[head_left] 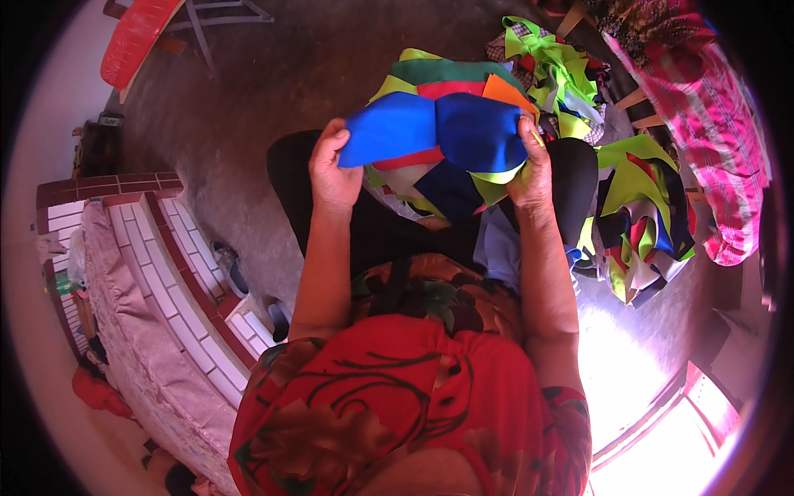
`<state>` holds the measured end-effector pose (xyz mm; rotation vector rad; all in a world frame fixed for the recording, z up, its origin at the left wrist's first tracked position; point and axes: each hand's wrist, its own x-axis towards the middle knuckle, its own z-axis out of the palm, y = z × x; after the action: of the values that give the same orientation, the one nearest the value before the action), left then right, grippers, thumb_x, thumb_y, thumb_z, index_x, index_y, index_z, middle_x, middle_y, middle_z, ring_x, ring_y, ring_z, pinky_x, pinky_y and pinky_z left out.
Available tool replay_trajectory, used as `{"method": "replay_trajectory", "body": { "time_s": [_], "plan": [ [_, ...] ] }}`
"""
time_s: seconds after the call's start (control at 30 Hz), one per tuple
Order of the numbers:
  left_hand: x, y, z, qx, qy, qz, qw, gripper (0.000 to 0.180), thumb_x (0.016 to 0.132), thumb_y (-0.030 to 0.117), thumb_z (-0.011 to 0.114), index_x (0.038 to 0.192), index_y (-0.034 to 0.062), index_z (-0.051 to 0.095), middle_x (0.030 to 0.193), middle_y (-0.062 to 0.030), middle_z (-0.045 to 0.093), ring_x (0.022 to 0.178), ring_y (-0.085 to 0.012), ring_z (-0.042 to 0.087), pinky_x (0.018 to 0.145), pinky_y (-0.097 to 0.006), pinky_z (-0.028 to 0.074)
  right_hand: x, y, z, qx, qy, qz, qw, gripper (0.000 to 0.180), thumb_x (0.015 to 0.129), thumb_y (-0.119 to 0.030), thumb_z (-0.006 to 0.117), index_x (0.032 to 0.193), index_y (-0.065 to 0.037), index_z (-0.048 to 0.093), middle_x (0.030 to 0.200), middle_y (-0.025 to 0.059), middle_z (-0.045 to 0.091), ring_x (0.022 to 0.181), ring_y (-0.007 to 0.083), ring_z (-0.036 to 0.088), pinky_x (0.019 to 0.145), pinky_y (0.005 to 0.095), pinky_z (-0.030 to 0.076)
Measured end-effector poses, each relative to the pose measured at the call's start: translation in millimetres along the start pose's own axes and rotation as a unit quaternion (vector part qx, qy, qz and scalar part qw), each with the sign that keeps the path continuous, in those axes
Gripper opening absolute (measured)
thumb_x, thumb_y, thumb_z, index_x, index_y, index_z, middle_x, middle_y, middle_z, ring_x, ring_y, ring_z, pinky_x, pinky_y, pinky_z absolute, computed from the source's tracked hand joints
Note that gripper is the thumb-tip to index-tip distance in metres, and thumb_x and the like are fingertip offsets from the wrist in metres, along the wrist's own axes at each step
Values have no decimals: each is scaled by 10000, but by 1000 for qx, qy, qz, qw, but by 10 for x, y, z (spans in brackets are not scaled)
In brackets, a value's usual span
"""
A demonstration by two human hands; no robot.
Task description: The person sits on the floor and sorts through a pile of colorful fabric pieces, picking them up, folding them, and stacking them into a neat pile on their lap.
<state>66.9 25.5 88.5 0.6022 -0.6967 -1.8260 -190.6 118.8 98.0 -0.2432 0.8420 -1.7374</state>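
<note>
My left hand [335,169] pinches the left end of a blue fabric piece [389,128], with the thumb on top. At the other end, my right hand [531,169] grips a darker blue fabric piece [480,132]. The two blues meet along a line in the middle; whether they are sewn or only overlap I cannot tell. Beneath them, over my lap, lie more coloured cloth pieces: a green strip [463,71], an orange one [506,93] and a navy one [451,188]. A grey-blue cloth [496,248] hangs by my right forearm.
To the right on the floor sit two heaps of fabric scraps, one farther [562,78] and one nearer [645,215]. A pink plaid cloth [703,124] drapes over wooden legs beside them. White-tiled brickwork [157,264] and shoes [231,269] are at left; a red board [136,41] stands far left.
</note>
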Motion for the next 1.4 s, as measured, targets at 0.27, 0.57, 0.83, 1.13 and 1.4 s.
{"method": "replay_trajectory", "body": {
  "time_s": [0.27, 0.57, 0.83, 1.13, 1.4],
  "plan": [
    [-13, 347, -198, -68, 63, 51, 994, 221, 831, 145, 529, 1010, 41, 607, 1029, -80, 641, 1037, -231, 574, 985, -415, 397, 102, -33, -257, 84, 24, -33, 996, 336, 905, -271, 604, 1160, -53, 575, 1097, 73, 640, 1004, 222, 617, 926, 382, 472],
    [-43, 487, -176, 132, 67, 136, 980, 98, 817, 107, 539, 867, 34, 582, 977, -62, 617, 884, -149, 569, 831, -298, 443, 143, -119, -352, 116, 49, -42, 991, 398, 880, -283, 635, 1188, -47, 550, 1132, 74, 615, 1032, 228, 602, 936, 397, 466],
    [-206, -291, 261, 553, -278, 48, 784, 144, 829, 130, 629, 948, 55, 597, 1221, -118, 569, 1109, -222, 546, 892, -334, 442, 147, -121, -371, 120, 46, -41, 991, 388, 883, -280, 627, 1177, -36, 555, 1110, 82, 628, 1011, 233, 612, 930, 392, 471],
    [-220, -725, -200, 636, -272, -31, 722, 268, 781, 35, 633, 1041, 74, 584, 1222, -132, 528, 1093, -310, 550, 869, -364, 467, 127, -151, -359, 123, 47, -39, 990, 387, 874, -278, 641, 1165, -37, 557, 1099, 74, 630, 1007, 227, 612, 925, 384, 473],
    [-255, -832, -149, 734, -281, 63, 615, 302, 739, 43, 659, 1032, 108, 619, 1140, -103, 524, 1061, -305, 524, 875, -404, 460, 99, -109, -261, 96, 31, -19, 995, 326, 871, -262, 650, 1127, -73, 579, 1075, 61, 631, 1001, 213, 612, 919, 382, 475]
  ]
}}
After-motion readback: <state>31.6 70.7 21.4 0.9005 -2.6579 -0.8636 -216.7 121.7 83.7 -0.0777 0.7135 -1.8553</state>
